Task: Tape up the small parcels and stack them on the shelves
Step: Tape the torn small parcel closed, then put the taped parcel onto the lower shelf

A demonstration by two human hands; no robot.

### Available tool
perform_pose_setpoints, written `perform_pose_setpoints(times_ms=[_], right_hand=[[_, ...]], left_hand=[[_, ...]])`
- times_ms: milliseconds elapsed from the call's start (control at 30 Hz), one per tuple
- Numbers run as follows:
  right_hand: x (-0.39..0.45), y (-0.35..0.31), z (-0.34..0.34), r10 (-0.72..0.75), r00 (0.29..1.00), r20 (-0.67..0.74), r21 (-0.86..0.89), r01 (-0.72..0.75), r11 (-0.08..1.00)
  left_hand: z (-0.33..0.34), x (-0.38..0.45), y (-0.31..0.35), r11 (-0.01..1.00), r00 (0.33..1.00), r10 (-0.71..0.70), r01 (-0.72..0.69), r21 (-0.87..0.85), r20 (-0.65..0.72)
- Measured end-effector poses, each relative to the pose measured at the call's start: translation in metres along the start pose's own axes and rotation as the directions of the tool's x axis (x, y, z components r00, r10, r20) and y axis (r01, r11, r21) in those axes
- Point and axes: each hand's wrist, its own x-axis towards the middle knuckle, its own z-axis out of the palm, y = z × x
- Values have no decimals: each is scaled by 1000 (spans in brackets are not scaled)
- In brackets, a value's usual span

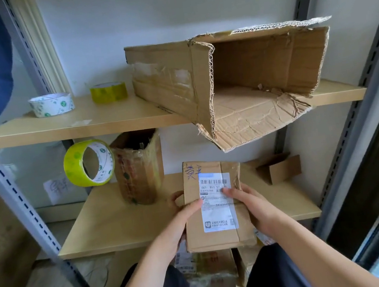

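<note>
Two wooden shelves on a grey metal rack fill the view. On the upper shelf (37, 129) lies a large torn carton (223, 78), open end toward the viewer and overhanging the front edge near the right end; two tape rolls sit toward the left end, a white one (52, 104) and a yellow one (108, 92). On the lower shelf (112, 225) a taped upright box (139, 169) stands toward the back left, a yellow tape roll (88, 163) on edge against its left side, and a small open box (279, 167) sits at the back right corner. Over the lower shelf's front edge, right of centre, a small parcel (216, 205) with a white shipping label (216, 202) is held from both sides, its long axis running front to back. The left hand (182, 221) grasps its left edge, thumb on top; the right hand (252, 205) grasps its right edge, thumb on the label. Both hands are equally near; free shelf lies straight ahead and to the left. More parcels (208, 275) lie below, between the person's knees.
</note>
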Motion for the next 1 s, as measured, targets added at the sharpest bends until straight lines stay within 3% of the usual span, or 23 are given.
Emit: perform_pose_setpoints(times_ms=[133,267,467,733,1000], right_hand=[[-4,0,3,-53,999,5,-8,53,999],[-4,1,4,7,998,56,-56,-3,998],[-2,4,11,-14,1000,-1,-160,13,987],[-17,9,32,64,984,165,-153,-39,987],[-58,60,73,193,977,90,-149,-179,973]], left_hand=[[-1,-2,3,996,997,78,-77,42,-19],[-8,-4,5,997,998,49,-51,56,39],[-11,-10,3,993,992,115,-113,28,-59],[-22,-41,12,999,1000,-14,14,-38,-1],[-77,-93,-37,986,985,-161,163,41,-55]])
